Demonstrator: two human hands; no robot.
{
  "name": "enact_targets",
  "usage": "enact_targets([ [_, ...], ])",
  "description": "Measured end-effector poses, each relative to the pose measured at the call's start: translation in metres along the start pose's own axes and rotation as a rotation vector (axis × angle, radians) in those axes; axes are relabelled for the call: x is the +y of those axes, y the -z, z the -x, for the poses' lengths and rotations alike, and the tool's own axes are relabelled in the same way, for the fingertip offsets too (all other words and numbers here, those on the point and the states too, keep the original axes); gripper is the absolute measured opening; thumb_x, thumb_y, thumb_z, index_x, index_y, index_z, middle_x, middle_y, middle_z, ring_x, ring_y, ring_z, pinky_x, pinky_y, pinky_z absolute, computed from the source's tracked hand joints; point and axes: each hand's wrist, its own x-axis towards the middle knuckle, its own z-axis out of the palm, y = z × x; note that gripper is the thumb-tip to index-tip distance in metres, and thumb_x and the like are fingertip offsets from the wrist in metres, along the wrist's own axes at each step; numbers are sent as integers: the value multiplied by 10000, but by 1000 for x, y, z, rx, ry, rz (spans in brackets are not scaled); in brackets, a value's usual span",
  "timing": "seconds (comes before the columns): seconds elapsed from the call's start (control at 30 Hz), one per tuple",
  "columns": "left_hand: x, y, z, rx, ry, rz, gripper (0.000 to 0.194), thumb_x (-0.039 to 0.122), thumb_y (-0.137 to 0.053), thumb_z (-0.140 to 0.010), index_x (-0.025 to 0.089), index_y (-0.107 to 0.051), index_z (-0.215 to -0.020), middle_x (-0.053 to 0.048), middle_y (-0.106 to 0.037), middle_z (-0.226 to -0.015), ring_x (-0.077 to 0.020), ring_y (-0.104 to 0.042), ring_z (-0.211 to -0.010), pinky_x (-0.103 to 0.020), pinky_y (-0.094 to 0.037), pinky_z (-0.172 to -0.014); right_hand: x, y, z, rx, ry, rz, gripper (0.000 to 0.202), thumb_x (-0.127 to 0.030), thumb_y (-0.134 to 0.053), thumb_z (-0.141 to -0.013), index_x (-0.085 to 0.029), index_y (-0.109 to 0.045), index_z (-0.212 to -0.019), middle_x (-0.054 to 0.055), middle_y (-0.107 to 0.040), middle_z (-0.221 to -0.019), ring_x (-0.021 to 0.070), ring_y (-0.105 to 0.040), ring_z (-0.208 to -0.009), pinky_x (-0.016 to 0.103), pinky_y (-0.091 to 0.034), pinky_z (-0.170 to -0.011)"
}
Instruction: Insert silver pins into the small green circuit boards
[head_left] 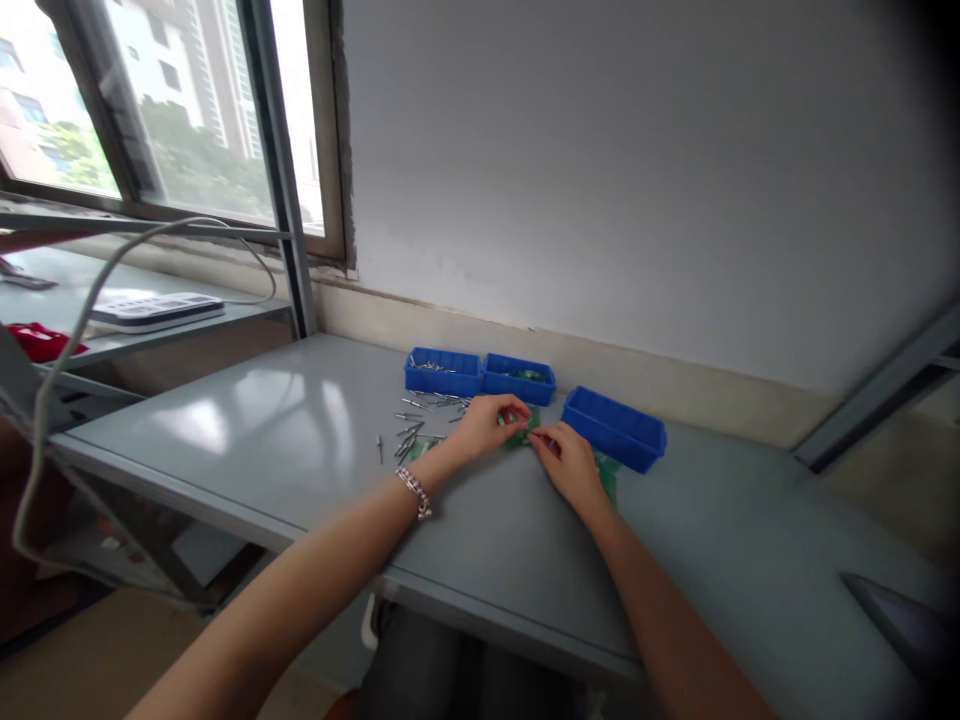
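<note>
Well, green plastic (534,416) between both grips (489,420) (573,464)

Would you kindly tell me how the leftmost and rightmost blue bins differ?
The leftmost bin holds small silver pieces, while none show in the rightmost bin. The leftmost bin sits against the middle bin, whereas the rightmost bin stands apart, nearer the right hand. Both are blue, oblong and open-topped.

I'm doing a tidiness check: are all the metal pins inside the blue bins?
No, several metal pins lie loose on the table in front of the leftmost blue bin.
</note>
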Motion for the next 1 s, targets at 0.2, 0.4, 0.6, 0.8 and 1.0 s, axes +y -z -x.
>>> enact_targets([
  [0.2, 2, -1, 2, -27, -107, -65, 125, 140, -577, -702, 155, -612, -821, -2, -639, -811, -85, -541, -670, -177, -402, -630, 2, -1, 1, -14, -3, 31, 203, -268, -467, -806, -148, -631, -814, 41, -527, -688, 168, -495, -648, 273, -377, -605],
  [0.4, 2, -4, 3, -15, -142, -113, 121, 159, -588, -704, 156, -607, -824, 3, -639, -815, -84, -534, -657, -186, -404, -648, 2, -3, 0, -5, -1, 36, 186, -253, -488, -796, -153, -643, -820, 31, -518, -667, 155, -484, -616, 261, -375, -586],
  [0.6, -1, -4, 3, -16, -193, -151, 138, 172, -584, -711, 155, -596, -847, -7, -627, -833, -92, -534, -684, -195, -408, -662, 4, -3, -1, -3, 3, 47, 194, -256, -479, -801, -166, -645, -843, 28, -508, -660, 145, -469, -577, 257, -366, -564],
  [0.8, -2, -1, 3, -60, -126, -166, 147, 198, -605, -698, 147, -600, -836, -17, -620, -840, -104, -530, -690, -198, -399, -635, 3, -1, 0, -10, -1, 25, 182, -248, -478, -805, -161, -636, -829, 33, -526, -684, 154, -482, -609, 267, -371, -592],
  [1.0, -3, 0, 3, -124, -85, -187, 153, 237, -600, -709, 160, -610, -841, -5, -625, -811, -99, -519, -647, -198, -378, -616, 2, 0, 0, -5, 8, -16, 191, -251, -453, -813, -174, -625, -843, 44, -553, -739, 169, -510, -680, 275, -385, -632],
])
